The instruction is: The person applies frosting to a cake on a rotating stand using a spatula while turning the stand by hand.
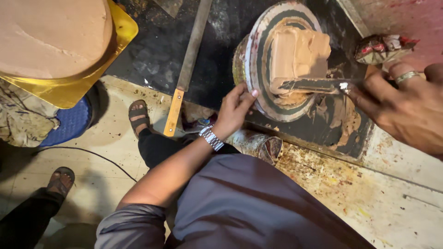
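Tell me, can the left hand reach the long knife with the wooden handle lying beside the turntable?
Probably yes. The left hand rests on the turntable rim; nothing lies between it and the knife.

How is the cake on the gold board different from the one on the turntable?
The cake on the gold board is wide, round and smoothly coated. The cake on the turntable is smaller, blocky and roughly smeared, with a spatula at its base. Both wear tan frosting.
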